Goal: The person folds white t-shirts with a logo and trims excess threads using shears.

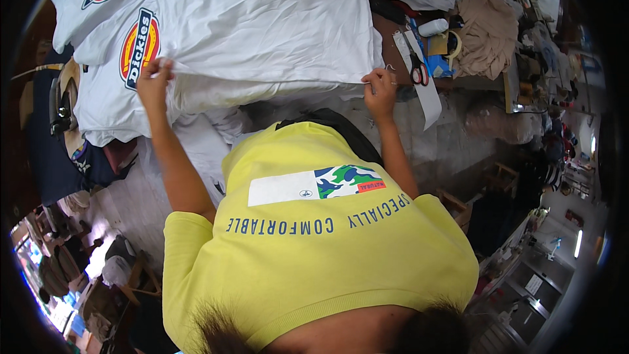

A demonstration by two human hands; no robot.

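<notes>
From the head camera, a plain white cotton garment lies spread on the desk. The left hand pinches its near-left hem corner; the right hand pinches the near-right corner. Left of it, stacked white shirts bear oval red-yellow-blue logos. Right of it lie red-handled scissors and a beige cloth.
</notes>
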